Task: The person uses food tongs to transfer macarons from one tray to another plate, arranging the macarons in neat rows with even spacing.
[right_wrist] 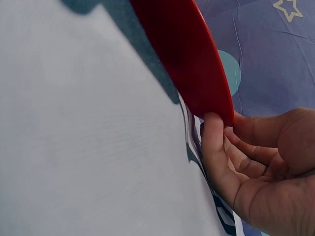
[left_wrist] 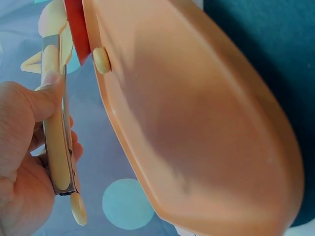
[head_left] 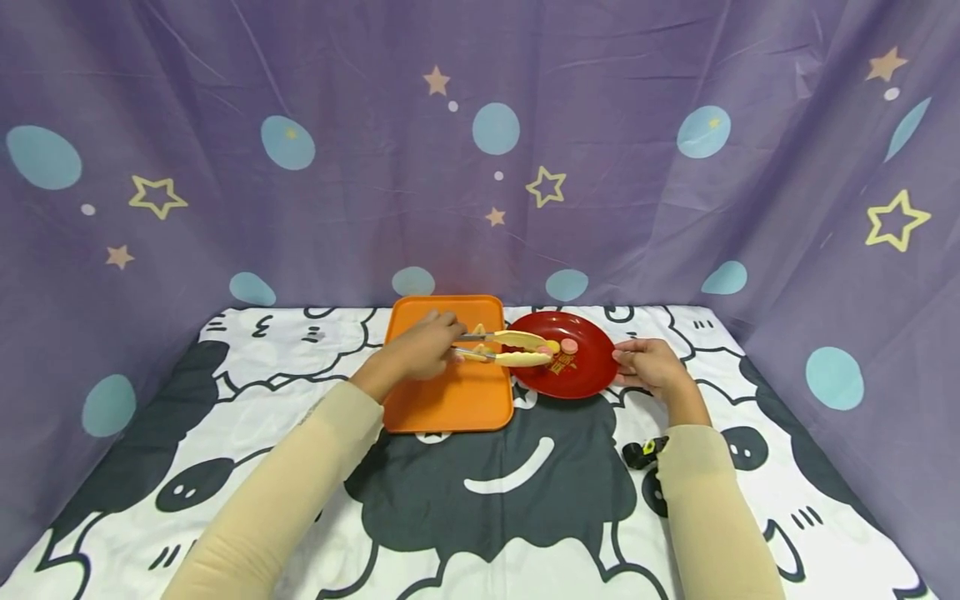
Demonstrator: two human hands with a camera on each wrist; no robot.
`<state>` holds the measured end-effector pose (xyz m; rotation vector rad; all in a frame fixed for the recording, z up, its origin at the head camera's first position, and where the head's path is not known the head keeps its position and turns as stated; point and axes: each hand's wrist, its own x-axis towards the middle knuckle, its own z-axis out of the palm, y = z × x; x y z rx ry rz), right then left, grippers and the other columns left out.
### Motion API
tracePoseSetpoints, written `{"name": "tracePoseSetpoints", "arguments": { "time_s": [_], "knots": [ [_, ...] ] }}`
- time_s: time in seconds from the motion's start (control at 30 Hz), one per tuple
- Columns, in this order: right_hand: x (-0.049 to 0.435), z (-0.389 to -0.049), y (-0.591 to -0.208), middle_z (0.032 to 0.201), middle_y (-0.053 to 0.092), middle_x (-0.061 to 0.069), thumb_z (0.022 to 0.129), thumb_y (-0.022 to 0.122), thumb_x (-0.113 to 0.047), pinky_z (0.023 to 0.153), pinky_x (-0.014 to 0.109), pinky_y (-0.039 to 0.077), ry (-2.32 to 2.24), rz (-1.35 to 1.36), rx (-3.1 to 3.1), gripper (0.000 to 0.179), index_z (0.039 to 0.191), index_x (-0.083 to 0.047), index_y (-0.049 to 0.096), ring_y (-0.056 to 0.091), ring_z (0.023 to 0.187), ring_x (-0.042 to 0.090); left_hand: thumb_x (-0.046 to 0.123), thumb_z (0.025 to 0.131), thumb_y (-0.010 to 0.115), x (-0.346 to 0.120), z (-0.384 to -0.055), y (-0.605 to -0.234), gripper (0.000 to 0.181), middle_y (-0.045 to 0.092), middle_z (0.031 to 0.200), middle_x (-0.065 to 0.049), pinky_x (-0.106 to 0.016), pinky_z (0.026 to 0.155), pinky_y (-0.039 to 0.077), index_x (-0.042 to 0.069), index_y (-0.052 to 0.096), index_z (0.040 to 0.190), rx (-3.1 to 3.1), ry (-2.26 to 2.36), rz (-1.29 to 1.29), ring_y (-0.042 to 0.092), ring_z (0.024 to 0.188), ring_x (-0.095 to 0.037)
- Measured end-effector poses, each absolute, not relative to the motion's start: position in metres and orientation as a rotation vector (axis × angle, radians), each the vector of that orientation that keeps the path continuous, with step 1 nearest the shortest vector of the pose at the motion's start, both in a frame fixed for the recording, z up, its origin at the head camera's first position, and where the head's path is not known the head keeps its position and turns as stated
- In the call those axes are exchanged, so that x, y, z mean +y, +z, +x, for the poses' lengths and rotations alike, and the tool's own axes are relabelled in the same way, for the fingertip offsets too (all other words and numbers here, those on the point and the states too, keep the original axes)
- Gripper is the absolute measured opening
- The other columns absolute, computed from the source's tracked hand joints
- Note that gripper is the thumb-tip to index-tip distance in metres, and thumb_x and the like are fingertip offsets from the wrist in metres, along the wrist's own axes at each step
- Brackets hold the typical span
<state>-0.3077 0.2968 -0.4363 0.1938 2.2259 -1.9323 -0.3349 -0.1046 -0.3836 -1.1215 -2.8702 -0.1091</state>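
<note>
My left hand (head_left: 420, 346) grips a pair of metal tongs (head_left: 519, 338) with cream tips, reaching across the orange tray (head_left: 450, 408) to the red plate (head_left: 588, 373). Between the tong tips, over the plate, a small pink round piece (head_left: 543, 352) shows. Beside it are a yellow round piece (head_left: 553, 345) and another pink one (head_left: 570, 346) on the plate. A cream-coloured, macaron-like piece (left_wrist: 102, 60) sits at the tray's edge in the left wrist view. With thumb and fingers, my right hand (right_wrist: 261, 162) pinches the plate's right rim.
The tray and plate stand side by side on a cartoon-print cloth (head_left: 540, 517). Behind them hangs a purple curtain (head_left: 360, 208) with stars and blue ovals. A small black and yellow object (head_left: 643, 453) is next to the right sleeve.
</note>
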Motion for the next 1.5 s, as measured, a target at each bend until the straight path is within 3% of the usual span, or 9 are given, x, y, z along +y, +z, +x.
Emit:
{"name": "tracePoseSetpoints", "arguments": {
  "time_s": [0.37, 0.73, 0.97, 1.23, 1.5],
  "knots": [
    [0.298, -0.309, -0.436, 0.099, 0.067, 0.009, 0.105, 0.053, -0.004, 0.078, 0.035, 0.060, -1.921, 0.217, 2.230, 0.037, 0.137, 0.014, 0.047, 0.071, 0.081, 0.015, 0.023, 0.100, 0.067, -0.102, -0.335, -0.376, 0.044, 0.058, 0.122, -0.014, -0.042, 0.092, 0.043, 0.000, 0.060, 0.138, -2.876, -0.129, -1.120, 0.049, 0.101, -0.030],
    [0.297, -0.309, -0.436, 0.097, 0.067, 0.007, 0.105, 0.053, -0.004, 0.077, 0.033, 0.060, -1.923, 0.211, 2.230, 0.036, 0.136, 0.014, 0.048, 0.070, 0.081, 0.014, 0.027, 0.100, 0.067, -0.131, -0.331, -0.376, 0.053, 0.054, 0.127, -0.017, -0.046, 0.098, 0.044, -0.002, 0.054, 0.143, -2.892, -0.297, -1.071, 0.048, 0.109, -0.032],
    [0.297, -0.309, -0.435, 0.099, 0.067, 0.008, 0.105, 0.054, -0.004, 0.077, 0.033, 0.060, -1.926, 0.205, 2.230, 0.036, 0.135, 0.015, 0.048, 0.070, 0.080, 0.014, 0.020, 0.097, 0.071, -0.155, -0.328, -0.380, 0.050, 0.055, 0.118, -0.018, -0.050, 0.097, 0.041, -0.006, 0.057, 0.138, -2.850, -0.312, -1.064, 0.048, 0.105, -0.036],
    [0.298, -0.307, -0.435, 0.099, 0.067, 0.009, 0.105, 0.053, -0.003, 0.077, 0.033, 0.060, -1.938, 0.191, 2.228, 0.037, 0.136, 0.016, 0.047, 0.070, 0.081, 0.014, 0.018, 0.098, 0.070, -0.177, -0.328, -0.383, 0.050, 0.054, 0.122, -0.017, -0.047, 0.095, 0.041, -0.005, 0.056, 0.140, -2.913, -0.327, -1.005, 0.044, 0.102, -0.032],
    [0.298, -0.308, -0.440, 0.095, 0.067, 0.007, 0.104, 0.051, 0.000, 0.076, 0.032, 0.060, -1.983, 0.159, 2.186, 0.038, 0.136, 0.019, 0.044, 0.071, 0.080, 0.014, 0.019, 0.096, 0.073, -0.190, -0.328, -0.385, 0.051, 0.054, 0.128, -0.020, -0.051, 0.097, 0.039, -0.004, 0.057, 0.138, -2.937, -0.323, -0.965, 0.045, 0.104, -0.035]
  ]
}}
